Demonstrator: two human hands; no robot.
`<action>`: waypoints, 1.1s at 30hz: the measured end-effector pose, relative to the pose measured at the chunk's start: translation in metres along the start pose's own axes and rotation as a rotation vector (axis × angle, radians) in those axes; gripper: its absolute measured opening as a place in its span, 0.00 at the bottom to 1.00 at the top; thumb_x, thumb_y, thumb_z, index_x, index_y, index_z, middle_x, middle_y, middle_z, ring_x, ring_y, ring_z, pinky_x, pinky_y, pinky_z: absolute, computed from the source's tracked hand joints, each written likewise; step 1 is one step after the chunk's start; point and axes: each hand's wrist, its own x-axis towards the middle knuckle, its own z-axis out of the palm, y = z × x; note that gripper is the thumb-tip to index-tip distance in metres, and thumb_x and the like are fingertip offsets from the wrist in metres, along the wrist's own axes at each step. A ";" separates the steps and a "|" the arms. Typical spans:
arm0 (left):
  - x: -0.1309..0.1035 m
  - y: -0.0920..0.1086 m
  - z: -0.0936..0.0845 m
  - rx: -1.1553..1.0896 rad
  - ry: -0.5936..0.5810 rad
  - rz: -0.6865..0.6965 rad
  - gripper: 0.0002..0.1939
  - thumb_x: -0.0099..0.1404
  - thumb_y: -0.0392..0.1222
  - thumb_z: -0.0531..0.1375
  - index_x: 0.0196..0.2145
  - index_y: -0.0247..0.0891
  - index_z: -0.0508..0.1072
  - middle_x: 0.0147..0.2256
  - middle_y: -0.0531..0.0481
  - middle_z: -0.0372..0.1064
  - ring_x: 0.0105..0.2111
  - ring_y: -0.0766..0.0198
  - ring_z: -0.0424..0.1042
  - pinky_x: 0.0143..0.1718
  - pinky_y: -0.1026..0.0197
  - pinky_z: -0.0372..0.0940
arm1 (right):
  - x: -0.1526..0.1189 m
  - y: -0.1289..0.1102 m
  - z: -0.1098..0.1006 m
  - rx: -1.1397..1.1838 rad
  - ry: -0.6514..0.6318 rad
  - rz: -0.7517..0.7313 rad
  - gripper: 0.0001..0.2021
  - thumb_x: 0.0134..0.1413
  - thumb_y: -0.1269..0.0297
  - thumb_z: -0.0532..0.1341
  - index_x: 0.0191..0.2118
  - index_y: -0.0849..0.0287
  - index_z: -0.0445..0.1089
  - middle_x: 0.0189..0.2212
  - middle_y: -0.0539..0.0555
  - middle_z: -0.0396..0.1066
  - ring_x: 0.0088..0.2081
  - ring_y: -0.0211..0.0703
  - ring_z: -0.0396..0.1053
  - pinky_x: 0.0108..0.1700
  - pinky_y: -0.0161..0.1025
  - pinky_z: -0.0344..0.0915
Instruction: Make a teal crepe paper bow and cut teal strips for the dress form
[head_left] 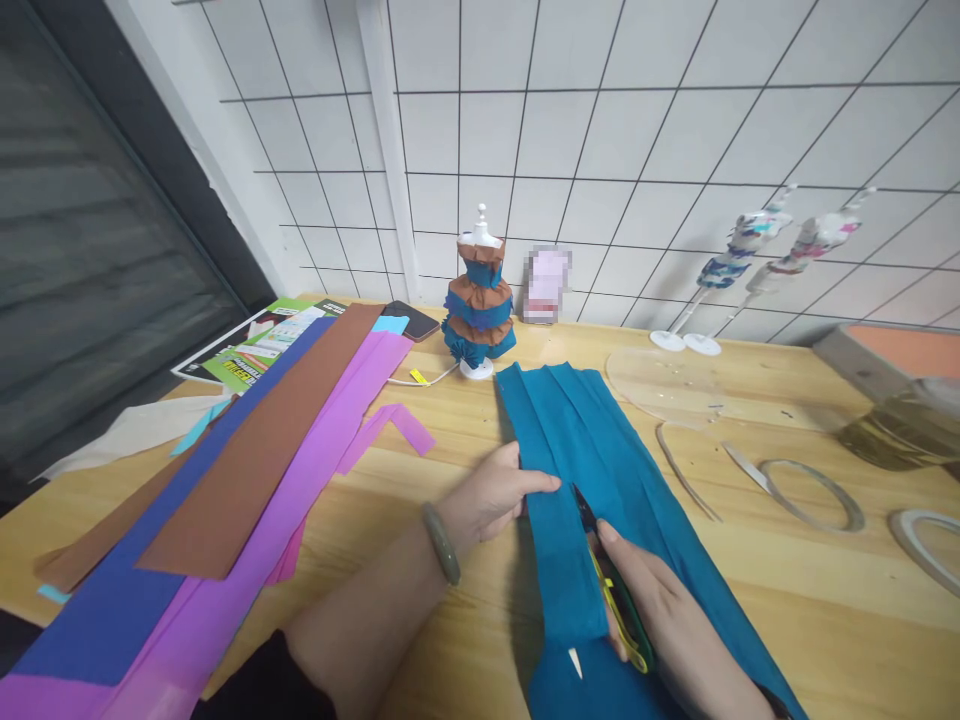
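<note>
A long teal sheet of crepe paper (622, 450) lies in front of me, with fold lines along its length. My left hand (506, 492) grips its left edge, thumb on top and the other fingers mostly hidden beneath. In my right hand (660, 600) is a pair of scissors (616, 600) with yellow and dark green handles. Their dark blades point away from me, at the slit beside a partly separated teal strip (559, 570). Behind the sheet stands a small dress form (480, 300) on a white base, wrapped in ruffled brown and blue-teal paper.
Brown, blue and purple paper strips (262, 470) are piled at the left, near magazines (247, 350) and a dark phone (412, 320). Two white mini dress forms (724, 270) stand at back right. Tape rings (814, 495) and a grey box (862, 350) lie at the right.
</note>
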 end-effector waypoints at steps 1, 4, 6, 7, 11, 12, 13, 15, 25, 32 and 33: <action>0.000 0.000 0.000 0.003 0.001 -0.002 0.20 0.44 0.32 0.66 0.37 0.35 0.69 0.37 0.43 0.71 0.36 0.56 0.71 0.38 0.53 0.64 | -0.001 0.000 0.000 0.019 -0.046 0.006 0.26 0.43 0.35 0.51 0.20 0.54 0.69 0.27 0.55 0.76 0.36 0.49 0.72 0.43 0.38 0.67; 0.000 0.001 0.002 -0.005 0.003 0.019 0.19 0.43 0.32 0.66 0.36 0.34 0.69 0.35 0.44 0.71 0.35 0.57 0.71 0.39 0.53 0.64 | -0.003 -0.003 0.001 0.094 -0.228 0.072 0.27 0.54 0.42 0.45 0.13 0.53 0.58 0.13 0.50 0.66 0.23 0.42 0.69 0.36 0.35 0.67; 0.000 0.001 0.004 -0.018 0.015 0.030 0.18 0.42 0.32 0.66 0.34 0.33 0.70 0.34 0.44 0.72 0.35 0.56 0.71 0.39 0.53 0.63 | -0.003 -0.006 0.001 0.126 -0.286 0.096 0.27 0.57 0.45 0.43 0.13 0.53 0.56 0.11 0.48 0.62 0.20 0.40 0.66 0.34 0.34 0.65; -0.001 0.002 0.005 -0.026 0.020 0.032 0.17 0.42 0.32 0.66 0.33 0.33 0.70 0.33 0.44 0.72 0.34 0.56 0.71 0.38 0.53 0.63 | -0.003 -0.008 0.001 0.135 -0.296 0.095 0.27 0.57 0.46 0.43 0.13 0.54 0.57 0.11 0.48 0.62 0.20 0.40 0.66 0.33 0.33 0.64; -0.003 0.004 0.009 -0.059 0.010 0.036 0.17 0.40 0.31 0.66 0.32 0.32 0.70 0.33 0.43 0.72 0.35 0.56 0.71 0.38 0.55 0.62 | -0.001 -0.014 0.001 0.147 -0.314 0.093 0.28 0.58 0.46 0.42 0.14 0.55 0.57 0.11 0.47 0.60 0.17 0.38 0.62 0.27 0.32 0.62; -0.003 0.005 0.010 -0.060 0.005 0.037 0.17 0.41 0.31 0.66 0.32 0.32 0.70 0.33 0.43 0.72 0.35 0.56 0.71 0.38 0.55 0.62 | 0.000 -0.016 0.001 0.148 -0.301 0.095 0.28 0.58 0.46 0.42 0.14 0.55 0.57 0.11 0.47 0.60 0.17 0.38 0.62 0.27 0.32 0.62; -0.004 0.006 0.011 -0.055 0.000 0.036 0.17 0.41 0.31 0.66 0.32 0.32 0.70 0.33 0.43 0.72 0.35 0.56 0.71 0.38 0.55 0.62 | 0.001 -0.018 0.001 0.145 -0.288 0.095 0.28 0.57 0.45 0.42 0.14 0.55 0.57 0.11 0.47 0.60 0.17 0.37 0.62 0.28 0.32 0.62; -0.005 0.007 0.012 -0.040 -0.012 0.036 0.18 0.41 0.31 0.65 0.33 0.32 0.70 0.33 0.43 0.72 0.35 0.56 0.71 0.39 0.54 0.62 | 0.003 -0.019 0.000 0.130 -0.268 0.084 0.27 0.56 0.44 0.43 0.13 0.54 0.57 0.11 0.47 0.61 0.18 0.38 0.63 0.28 0.32 0.64; -0.005 0.003 0.012 -0.040 -0.016 0.113 0.17 0.43 0.31 0.65 0.35 0.33 0.70 0.34 0.45 0.72 0.35 0.58 0.70 0.38 0.56 0.62 | 0.013 -0.004 -0.002 -0.015 0.056 0.046 0.32 0.38 0.34 0.53 0.35 0.58 0.74 0.41 0.58 0.75 0.47 0.54 0.68 0.48 0.42 0.65; -0.006 0.004 0.013 -0.058 -0.019 0.148 0.17 0.46 0.30 0.63 0.37 0.34 0.68 0.35 0.45 0.72 0.36 0.58 0.70 0.38 0.57 0.61 | 0.013 -0.013 -0.001 0.012 0.083 -0.012 0.30 0.39 0.36 0.55 0.33 0.59 0.75 0.38 0.59 0.76 0.44 0.53 0.71 0.44 0.41 0.69; -0.006 0.004 0.013 -0.056 -0.019 0.149 0.17 0.46 0.30 0.63 0.36 0.34 0.68 0.35 0.45 0.72 0.36 0.59 0.70 0.38 0.57 0.61 | 0.013 -0.014 -0.001 0.010 0.079 -0.015 0.31 0.39 0.35 0.54 0.33 0.59 0.75 0.37 0.59 0.76 0.43 0.53 0.71 0.44 0.41 0.69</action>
